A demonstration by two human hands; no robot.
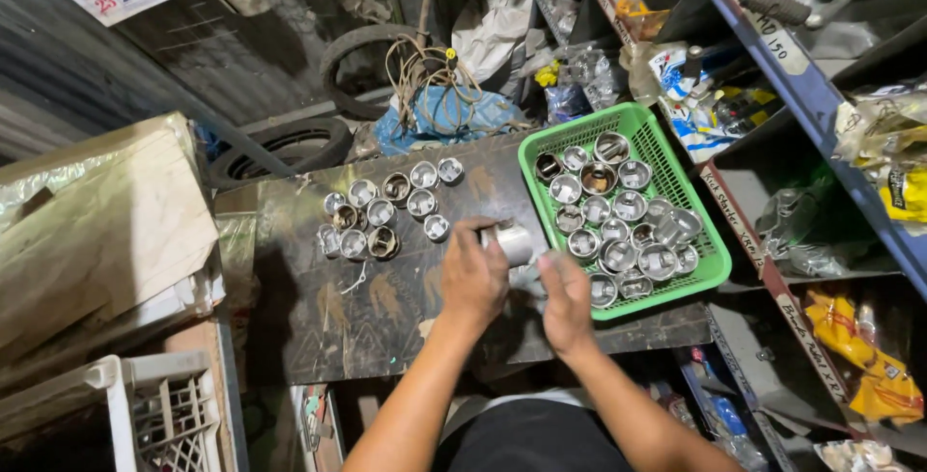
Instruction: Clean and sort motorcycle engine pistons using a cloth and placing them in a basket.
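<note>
Gripping a metal piston (pixel 512 240) in left hand (pixel 473 279) fingers, right hand (pixel 565 298) open, green basket (pixel 715 260) full of pistons (pixel 618 211)

Held piston (pixel 512 240): bare metal, smooth, dull-silver sheen. Right of the grip, green basket (pixel 716 260): glossy perforated plastic. Left of it, loose pistons (pixel 384 211): metal, some tarnished brown. Beneath, board (pixel 338 318): dark, scuffed, matt.

On the dark board (pixel 319 337), a cluster of metal pistons (pixel 381 211) lies at ten o'clock from the hands. The basket (pixel 715 269) sits at two o'clock, filled with more pistons (pixel 623 226). Tyres (pixel 290 144) lie behind the board, at eleven o'clock; shelves (pixel 811 96) stand at three o'clock.
</note>
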